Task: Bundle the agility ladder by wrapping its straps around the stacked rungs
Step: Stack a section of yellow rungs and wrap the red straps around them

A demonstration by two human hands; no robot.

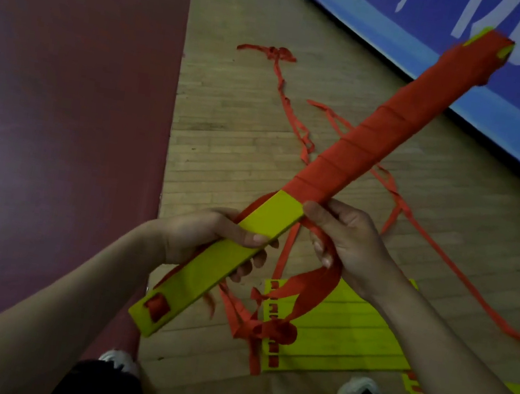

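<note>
A stack of yellow rungs [268,220] runs diagonally from lower left to upper right, held above the floor. Red strap windings [395,116] cover its far two thirds; the near third is bare yellow. My left hand [208,239] grips the bare part from the left, thumb on top. My right hand [346,240] pinches the red strap [312,292] right at the edge of the windings, under the stack. From that hand the strap loops down toward the floor.
More yellow rungs [339,337] lie flat on the wooden floor [228,131] below my right arm, with knotted red strap beside them. Loose red straps [286,99] trail across the floor. A blue banner [411,34] borders the far right, a maroon floor [64,100] the left. My shoes show at the bottom.
</note>
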